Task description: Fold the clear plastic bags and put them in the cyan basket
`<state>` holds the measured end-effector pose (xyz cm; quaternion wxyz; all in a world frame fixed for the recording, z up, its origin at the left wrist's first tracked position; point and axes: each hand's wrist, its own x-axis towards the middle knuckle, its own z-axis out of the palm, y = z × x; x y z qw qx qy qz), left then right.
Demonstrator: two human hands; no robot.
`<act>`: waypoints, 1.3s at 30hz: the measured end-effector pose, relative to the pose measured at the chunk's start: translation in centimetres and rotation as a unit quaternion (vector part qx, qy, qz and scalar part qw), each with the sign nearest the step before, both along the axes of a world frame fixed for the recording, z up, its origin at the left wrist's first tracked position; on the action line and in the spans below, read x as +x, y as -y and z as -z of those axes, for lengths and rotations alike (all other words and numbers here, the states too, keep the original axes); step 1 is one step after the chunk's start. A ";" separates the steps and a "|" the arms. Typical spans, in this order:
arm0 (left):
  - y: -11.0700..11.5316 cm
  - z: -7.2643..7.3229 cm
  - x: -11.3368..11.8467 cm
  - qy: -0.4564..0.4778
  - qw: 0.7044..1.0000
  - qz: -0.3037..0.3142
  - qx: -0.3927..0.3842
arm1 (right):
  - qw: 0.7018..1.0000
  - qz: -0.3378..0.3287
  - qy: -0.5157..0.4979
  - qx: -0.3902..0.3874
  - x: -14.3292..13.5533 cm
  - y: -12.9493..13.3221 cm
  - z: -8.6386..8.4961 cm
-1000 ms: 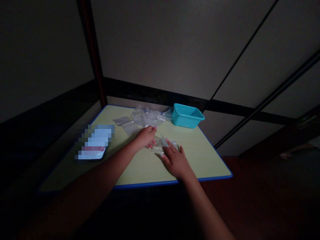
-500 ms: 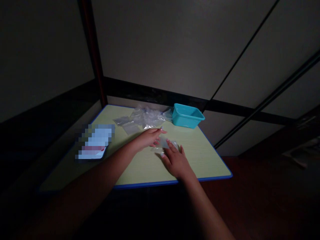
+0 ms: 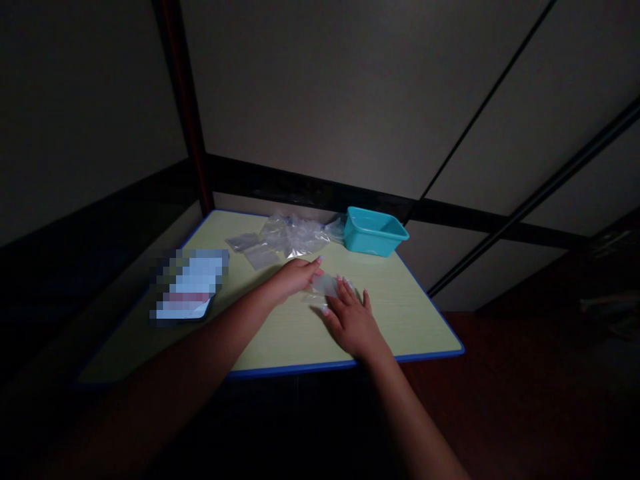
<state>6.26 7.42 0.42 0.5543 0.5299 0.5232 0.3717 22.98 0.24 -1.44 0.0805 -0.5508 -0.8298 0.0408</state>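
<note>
Clear plastic film (image 3: 325,286) lies partly under the right hand (image 3: 354,321), fingers spread, its length running toward the left hand (image 3: 299,275) (pinching or not, I cannot tell).

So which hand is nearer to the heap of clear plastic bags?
Left. The left hand is just in front of the heap; the right hand is farther off and to the right, on separate clear plastic.

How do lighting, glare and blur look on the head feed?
Head view: dim overall, table lit centrally; same view: glints on the plastic pile, faint edges on the sheet under the right hand; same view: phone pixelated, rightmost background murky.
</note>
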 end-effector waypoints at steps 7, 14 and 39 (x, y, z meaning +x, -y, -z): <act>0.5 -0.5 -0.3 0.033 0.999 -0.003 -0.039 | 0.992 -0.033 -0.114 0.052 0.9 0.4 0.0; -0.3 0.5 -0.3 -0.053 0.998 -0.022 0.038 | 0.993 0.053 -0.088 0.059 0.5 0.0 0.6; -0.2 0.9 -0.5 -0.157 0.982 0.008 0.109 | 0.994 0.106 0.017 0.007 0.0 -0.5 0.9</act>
